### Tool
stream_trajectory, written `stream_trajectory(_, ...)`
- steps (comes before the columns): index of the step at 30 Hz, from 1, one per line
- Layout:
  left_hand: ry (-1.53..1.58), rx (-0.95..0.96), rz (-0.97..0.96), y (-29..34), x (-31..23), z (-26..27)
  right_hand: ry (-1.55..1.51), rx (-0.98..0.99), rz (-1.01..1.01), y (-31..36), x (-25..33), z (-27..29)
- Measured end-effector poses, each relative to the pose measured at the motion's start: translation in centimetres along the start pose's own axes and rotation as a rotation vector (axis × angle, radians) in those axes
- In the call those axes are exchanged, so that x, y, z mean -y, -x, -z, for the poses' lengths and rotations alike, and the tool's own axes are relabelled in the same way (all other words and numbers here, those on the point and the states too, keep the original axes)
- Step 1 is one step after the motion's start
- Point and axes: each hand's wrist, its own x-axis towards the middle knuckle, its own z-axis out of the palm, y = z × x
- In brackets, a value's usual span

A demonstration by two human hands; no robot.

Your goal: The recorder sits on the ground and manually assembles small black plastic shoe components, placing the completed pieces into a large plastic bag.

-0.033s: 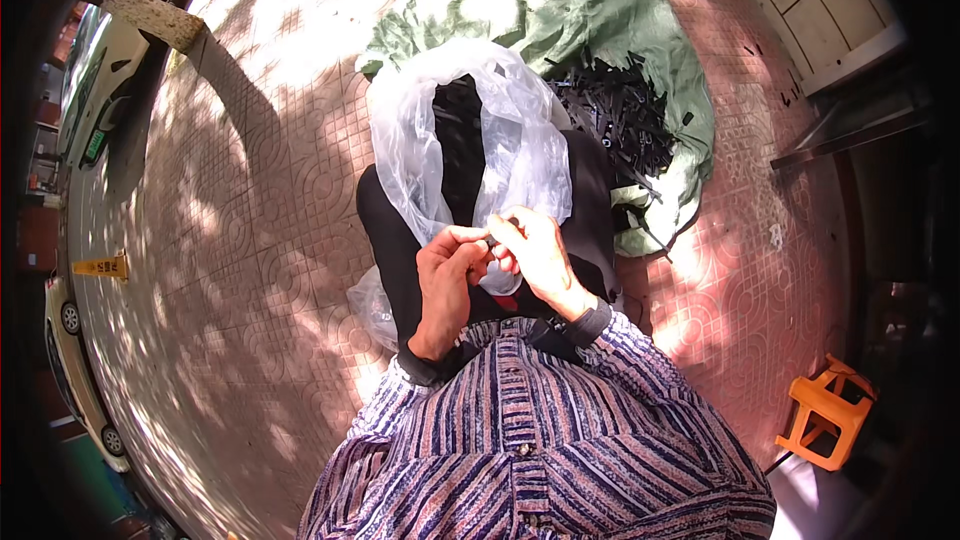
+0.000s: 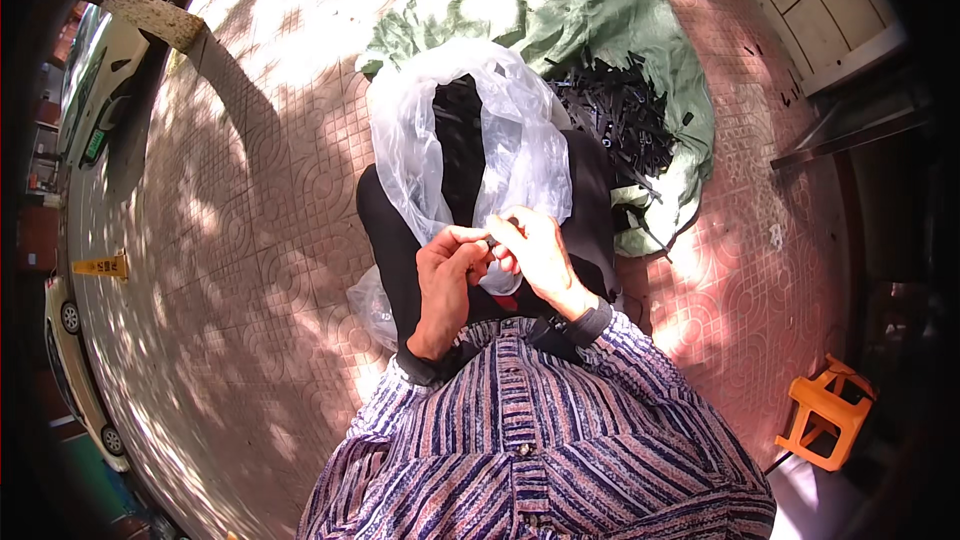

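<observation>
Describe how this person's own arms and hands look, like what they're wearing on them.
The left hand and right hand wear no gloves. Each wrist has a plain dark cuff. Above the cuffs, the long sleeves are striped in navy, dusty pink and whitish tones. Any rings are too small to tell.

Harsh dappled sun overexposes the upper paving (image 2: 300, 10).

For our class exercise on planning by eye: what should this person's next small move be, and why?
Perhaps a slight adjustment of the small dark piece by the right hand, the left hand steadying it: both hands pinch at it, close to the whitish plastic bag. Its details are too small to tell.
</observation>
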Motion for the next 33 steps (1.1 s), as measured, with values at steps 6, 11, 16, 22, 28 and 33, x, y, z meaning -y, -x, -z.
stream_trajectory(6, -0.06, 0.021, 0.001, 0.3, -0.2, 0.0, 0.193, -0.032, 0.028, 0.0, 0.2, 0.0)
stream_trajectory(11, -0.223, 0.036, -0.032, 0.4, -0.2, 0.1, 0.321, -0.051, 0.096, 0.3, 0.6, -0.1)
stream_trajectory(16, -0.39, 0.031, -0.099, 0.3, 0.4, 0.3, 0.369, -0.068, 0.1, 0.4, 0.5, 0.0)
stream_trajectory(22, -0.477, 0.017, -0.112, 0.3, 0.6, 0.1, 0.398, -0.069, 0.115, 0.3, 0.3, 0.2)
stream_trajectory(28, -0.103, -0.019, 0.027, 0.3, 0.2, -0.4, 0.296, -0.075, 0.047, 0.5, 0.7, -0.1)
stream_trajectory(33, -0.047, -0.024, 0.088, 0.0, 0.4, -0.3, 0.233, -0.061, -0.014, 0.2, 0.4, 0.1)
